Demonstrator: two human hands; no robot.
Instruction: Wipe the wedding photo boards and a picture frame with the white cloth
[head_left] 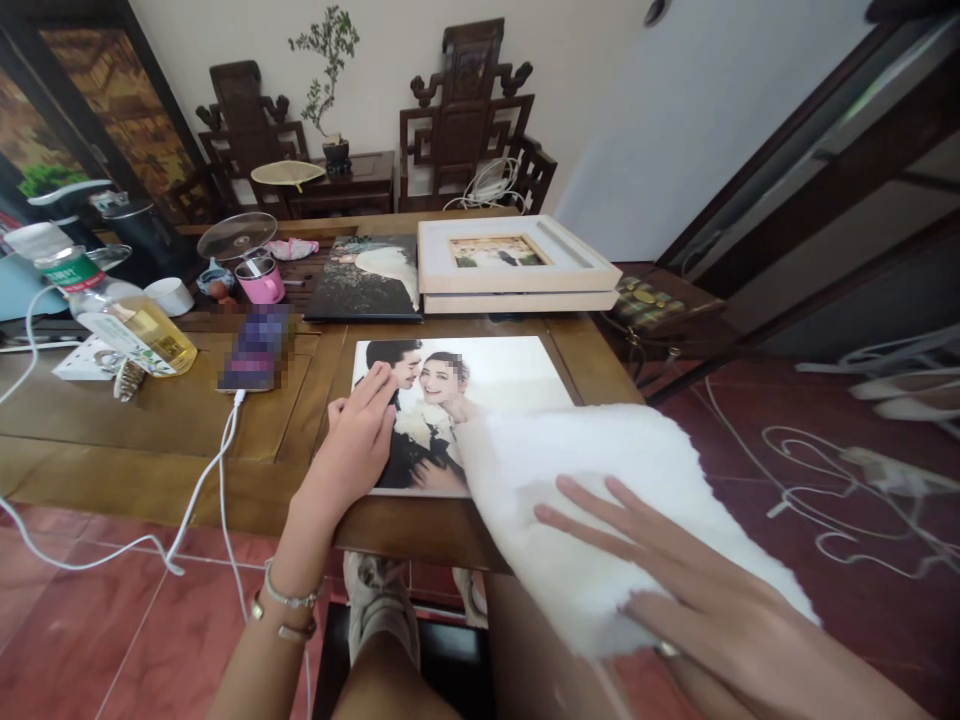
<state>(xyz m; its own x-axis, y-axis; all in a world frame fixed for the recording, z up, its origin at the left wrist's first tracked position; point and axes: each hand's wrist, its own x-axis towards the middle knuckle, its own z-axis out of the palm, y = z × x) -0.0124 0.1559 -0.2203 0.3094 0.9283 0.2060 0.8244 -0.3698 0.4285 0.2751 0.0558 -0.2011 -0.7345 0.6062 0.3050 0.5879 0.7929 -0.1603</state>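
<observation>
A glossy photo panel (517, 370) lies flat near the front edge of the wooden table, printed with a smiling couple in dark and white clothes. My left hand (360, 430) rests on its left side, fingers stretched out across the print and holding nothing. In my right hand (652, 550) is a white cloth (600, 450) with a ragged edge, perhaps a paper towel. My fingers spread over its top, and the thumb side presses its lower edge. The cloth covers the panel's lower right corner and hangs past the table edge.
Behind the panel lie a dark photo album (364, 280) and stacked light frames (517, 265). Leftward are a phone (255, 350) on a white cable (217, 455), an oil-coloured drink bottle (142, 320) and a pink mug (260, 283). Hangers (847, 490) lie on the floor at right.
</observation>
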